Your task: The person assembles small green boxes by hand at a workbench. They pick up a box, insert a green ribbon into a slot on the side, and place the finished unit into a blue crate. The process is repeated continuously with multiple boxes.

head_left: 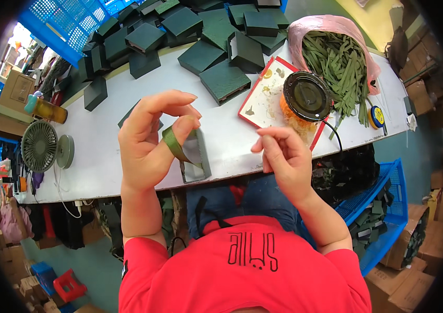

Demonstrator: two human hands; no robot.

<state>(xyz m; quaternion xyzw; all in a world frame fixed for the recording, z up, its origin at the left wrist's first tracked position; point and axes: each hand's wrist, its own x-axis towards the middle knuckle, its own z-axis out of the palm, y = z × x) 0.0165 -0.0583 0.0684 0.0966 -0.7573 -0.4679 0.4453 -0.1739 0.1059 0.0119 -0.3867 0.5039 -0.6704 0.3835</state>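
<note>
My left hand [151, 135] is curled, with the thumb close to the fingertips. A green ribbon [173, 146] bends round its thumb and runs down to a small open box [196, 156], dark green outside and pale inside, near the table's front edge. Where the ribbon's upper end goes among the fingers is hidden. My right hand [286, 159] hovers to the right of the box, clear of it, with thumb and forefinger pressed together. Anything between those fingertips is too small to make out. Part of another dark green box [127, 116] shows behind my left hand.
Dark green boxes [225, 81] are heaped along the table's far side. At the right, a round black-topped device [307, 96] stands on a red-edged board [253, 99], beside a pink bag [331, 23] of green ribbon strips [336, 65]. A small fan [39, 146] stands left.
</note>
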